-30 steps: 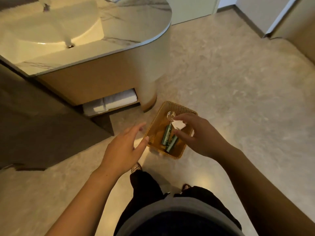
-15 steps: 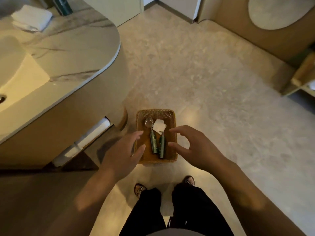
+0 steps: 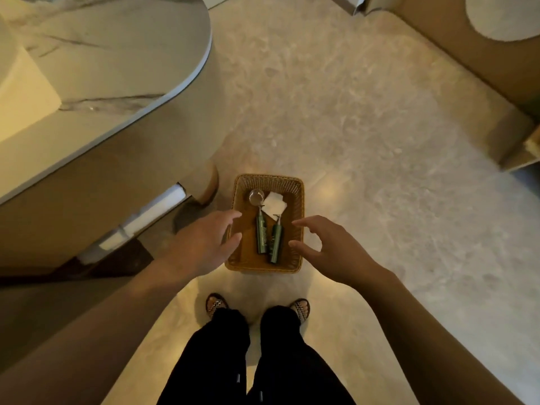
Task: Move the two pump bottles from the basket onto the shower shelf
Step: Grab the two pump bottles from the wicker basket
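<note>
A woven brown basket (image 3: 298, 200) sits on the floor just ahead of my feet. Two slim green pump bottles lie side by side in it, the left bottle (image 3: 261, 234) and the right bottle (image 3: 275, 243), pumps pointing away from me. My left hand (image 3: 201, 244) hovers over the basket's left rim, fingers spread, holding nothing. My right hand (image 3: 324, 249) hovers over the right rim, fingers curled apart, also holding nothing. No shower shelf is in view.
A small glass (image 3: 256, 196) and a white folded paper (image 3: 273, 205) lie at the basket's far end. A marble vanity counter (image 3: 117, 68) with rolled towels (image 3: 146, 213) underneath stands at the left. A tan cabinet (image 3: 467, 54) fills the upper right. Tiled floor lies between.
The view has swung so the basket now sits straight ahead. My right hand has drawn back from the bottles to the right rim; both hands remain apart over the basket.
</note>
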A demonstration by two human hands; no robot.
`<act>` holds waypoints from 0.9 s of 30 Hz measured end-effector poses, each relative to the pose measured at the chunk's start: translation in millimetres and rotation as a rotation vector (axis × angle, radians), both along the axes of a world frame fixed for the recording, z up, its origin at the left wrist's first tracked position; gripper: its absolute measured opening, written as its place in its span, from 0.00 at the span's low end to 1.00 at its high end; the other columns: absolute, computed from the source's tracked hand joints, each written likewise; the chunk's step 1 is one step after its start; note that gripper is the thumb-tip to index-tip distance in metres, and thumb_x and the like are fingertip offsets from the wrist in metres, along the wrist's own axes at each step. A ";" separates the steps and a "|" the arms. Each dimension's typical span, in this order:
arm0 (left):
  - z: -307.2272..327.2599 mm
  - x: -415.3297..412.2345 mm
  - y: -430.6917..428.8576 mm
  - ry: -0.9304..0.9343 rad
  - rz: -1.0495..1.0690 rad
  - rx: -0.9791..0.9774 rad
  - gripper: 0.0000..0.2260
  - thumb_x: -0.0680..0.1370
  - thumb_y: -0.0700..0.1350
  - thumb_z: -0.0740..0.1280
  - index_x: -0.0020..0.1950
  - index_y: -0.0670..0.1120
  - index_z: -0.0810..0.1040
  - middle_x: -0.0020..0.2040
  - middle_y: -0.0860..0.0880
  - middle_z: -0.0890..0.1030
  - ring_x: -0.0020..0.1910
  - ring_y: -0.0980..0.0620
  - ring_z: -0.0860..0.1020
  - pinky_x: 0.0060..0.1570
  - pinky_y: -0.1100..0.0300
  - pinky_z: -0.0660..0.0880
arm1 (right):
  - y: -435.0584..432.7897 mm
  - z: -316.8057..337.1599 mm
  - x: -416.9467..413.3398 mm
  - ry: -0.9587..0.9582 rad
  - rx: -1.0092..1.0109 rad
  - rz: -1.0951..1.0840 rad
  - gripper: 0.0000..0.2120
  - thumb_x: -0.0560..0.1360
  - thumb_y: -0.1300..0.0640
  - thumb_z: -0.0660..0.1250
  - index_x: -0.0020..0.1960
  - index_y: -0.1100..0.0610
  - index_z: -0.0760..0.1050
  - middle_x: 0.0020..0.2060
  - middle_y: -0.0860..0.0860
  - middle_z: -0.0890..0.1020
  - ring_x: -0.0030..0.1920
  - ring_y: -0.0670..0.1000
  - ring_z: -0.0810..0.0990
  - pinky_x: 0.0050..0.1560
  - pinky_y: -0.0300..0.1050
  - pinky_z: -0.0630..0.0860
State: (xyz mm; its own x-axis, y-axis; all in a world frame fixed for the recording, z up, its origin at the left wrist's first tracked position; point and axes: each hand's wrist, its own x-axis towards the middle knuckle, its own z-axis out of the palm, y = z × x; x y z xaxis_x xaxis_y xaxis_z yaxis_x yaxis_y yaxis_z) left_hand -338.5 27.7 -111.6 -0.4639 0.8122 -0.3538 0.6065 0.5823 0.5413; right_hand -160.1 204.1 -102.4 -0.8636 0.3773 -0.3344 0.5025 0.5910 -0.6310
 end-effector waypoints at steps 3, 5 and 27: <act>-27.5 -11.9 7.7 -0.032 -0.018 -0.004 0.21 0.77 0.55 0.58 0.69 0.54 0.64 0.63 0.50 0.75 0.56 0.54 0.74 0.49 0.56 0.73 | 6.0 -26.3 -7.6 -0.043 -0.013 -0.037 0.21 0.74 0.43 0.63 0.64 0.48 0.70 0.62 0.48 0.75 0.52 0.41 0.69 0.49 0.37 0.66; -46.9 -18.8 12.5 -0.052 -0.038 -0.037 0.21 0.77 0.55 0.58 0.69 0.54 0.64 0.63 0.51 0.75 0.54 0.54 0.75 0.50 0.54 0.75 | 7.9 -45.8 -13.5 -0.087 -0.022 -0.042 0.21 0.74 0.43 0.63 0.65 0.49 0.70 0.62 0.50 0.75 0.54 0.45 0.71 0.50 0.39 0.66; -456.4 -67.9 81.2 0.020 -0.126 -0.092 0.19 0.77 0.58 0.56 0.67 0.56 0.67 0.60 0.54 0.76 0.45 0.60 0.71 0.38 0.64 0.66 | 37.0 -459.8 -65.2 -0.034 -0.017 -0.136 0.24 0.74 0.43 0.62 0.68 0.49 0.66 0.66 0.48 0.72 0.64 0.47 0.70 0.62 0.46 0.70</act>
